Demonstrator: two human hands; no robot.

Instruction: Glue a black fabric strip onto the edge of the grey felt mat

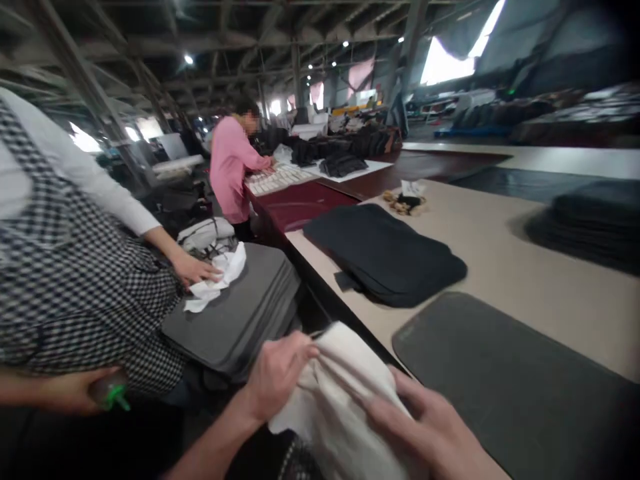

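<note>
My left hand point(277, 373) grips the upper edge of a white cloth point(345, 393) at the bottom centre, just off the near edge of the long beige table point(525, 267). My right hand point(430, 430) lies flat against the same cloth from the right, fingers pressed on its folds. A flat dark grey panel point(500, 380) rests on the table right beside my right hand. Further along lies a stack of black fabric pieces point(385, 253).
A person in a checked apron point(75, 267) stands at left, one hand on a white rag point(215, 280) atop a grey panel stack point(240, 313), the other holding a green-capped bottle point(113, 393). A person in pink point(230, 167) works farther back. More dark stacks point(590, 220) sit right.
</note>
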